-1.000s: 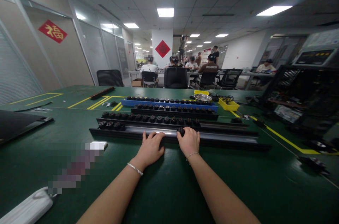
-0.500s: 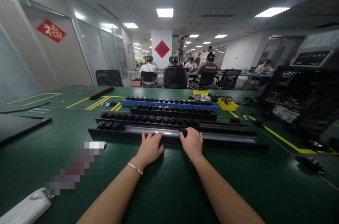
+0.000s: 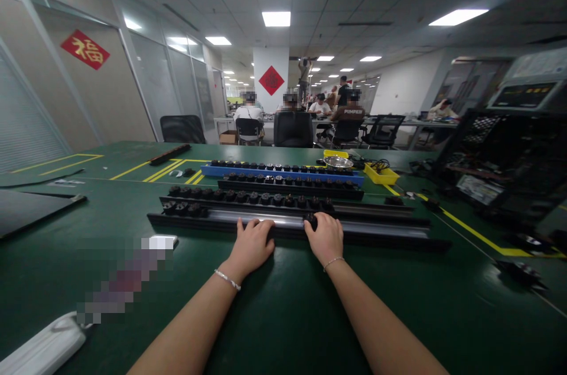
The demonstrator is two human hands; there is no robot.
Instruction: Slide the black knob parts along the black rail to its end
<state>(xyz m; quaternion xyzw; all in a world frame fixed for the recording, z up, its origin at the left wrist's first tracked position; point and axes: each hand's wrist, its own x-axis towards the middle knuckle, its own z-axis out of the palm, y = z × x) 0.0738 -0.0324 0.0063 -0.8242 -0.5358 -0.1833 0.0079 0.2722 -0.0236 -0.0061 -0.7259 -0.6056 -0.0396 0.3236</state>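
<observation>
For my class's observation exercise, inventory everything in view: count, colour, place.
table: 1, green, foreground
dark rails: several, black, centre
blue rail: 1, blue, farther
dark pieces: many, black, along rails
trays: 2, yellow, right of centre
bowl: 1, silver, by trays
equipment: 1 stack, dark, right
white item: 1, white, lower left
diamond signs: 2, red, background
chairs: several, black, background
people: several, varied, background
left hand: 1, bare, at nearest rail
right hand: 1, bare, holding dark piece

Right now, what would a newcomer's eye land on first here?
Likely the near black rail, where the right hand holds a small black part at the silver channel and the left hand rests at the near edge. Beyond it, the blue rail with its row of black parts stands out by color. Farther back, a red diamond sign hangs on the white pillar.
</observation>
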